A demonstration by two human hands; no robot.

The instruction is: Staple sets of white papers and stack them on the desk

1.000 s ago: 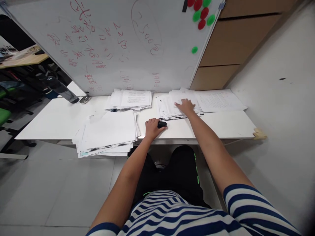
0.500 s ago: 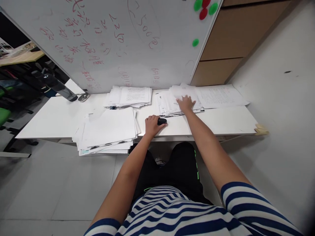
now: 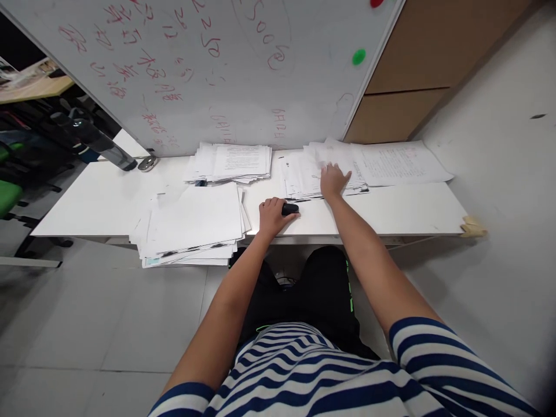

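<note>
White desk point(image 3: 412, 208), whiteboard point(image 3: 243, 87), grey tiled floor point(image 3: 143, 318), pale wall point(image 3: 508, 168)

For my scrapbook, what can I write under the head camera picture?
Left hand holds a black object, right hand touches papers, whiteboard behind.

You get soft, fairly even indoor light from a source out of view, with the papers point(image 3: 299, 174) under your right hand point(image 3: 333, 180) too pale to read, faint shadow low on the right-hand wall point(image 3: 499, 174), wide-angle distortion stretching your right sleeve point(image 3: 438, 353), and the far-left desk point(image 3: 39, 87) looking soft.
</note>
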